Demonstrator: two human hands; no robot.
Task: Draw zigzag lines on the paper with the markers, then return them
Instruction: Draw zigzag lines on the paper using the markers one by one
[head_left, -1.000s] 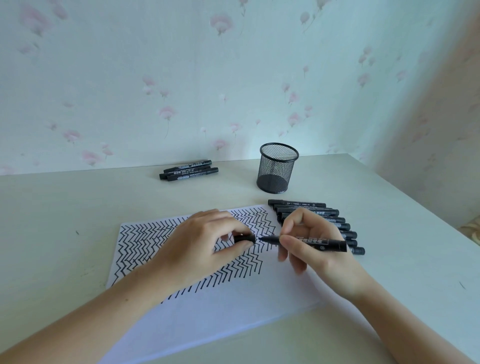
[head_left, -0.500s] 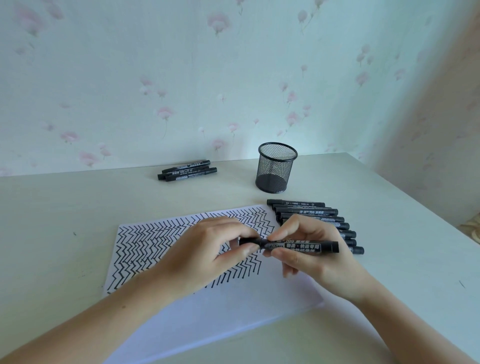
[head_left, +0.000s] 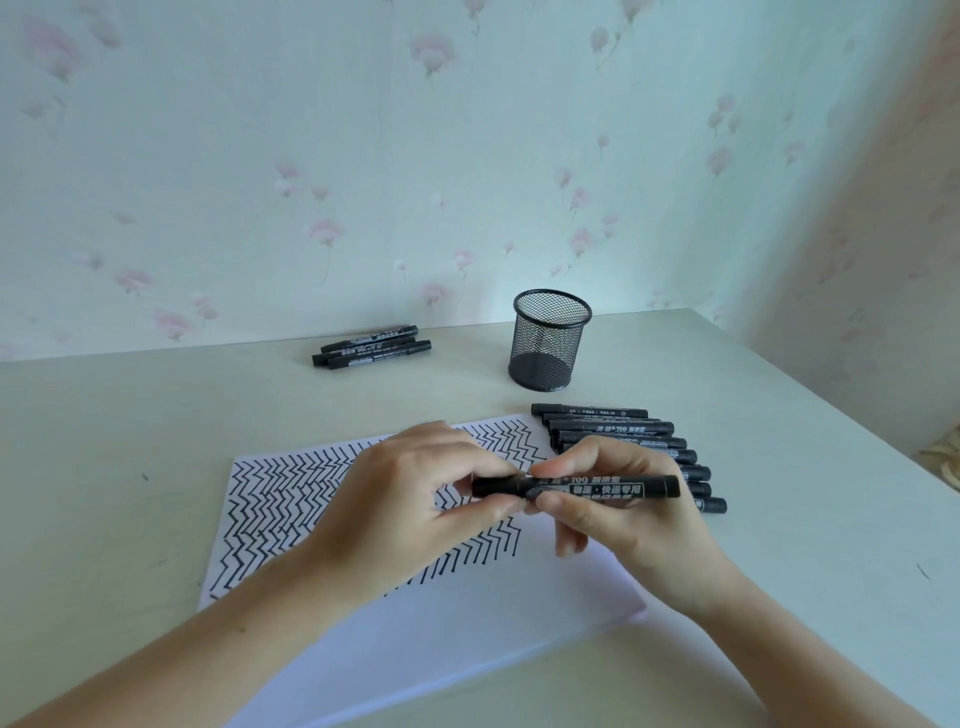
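Observation:
A white sheet of paper (head_left: 457, 639) lies on the table, its upper half covered with black zigzag lines. Above it both hands hold one black marker (head_left: 613, 487) level. My left hand (head_left: 410, 493) pinches the capped left end between thumb and fingers. My right hand (head_left: 618, 519) grips the barrel with thumb and fingers. The cap sits on the marker. A row of several black markers (head_left: 613, 428) lies to the right of the paper, partly hidden behind my right hand.
An empty black mesh pen cup (head_left: 549, 340) stands behind the paper near the wall. Three more black markers (head_left: 371, 347) lie at the back, left of the cup. The pale table (head_left: 810, 519) ends at an edge on the right.
The cap in my left hand has been pushed onto the marker's tip; the two parts, apart a second ago, are now joined. Both hands have closed together.

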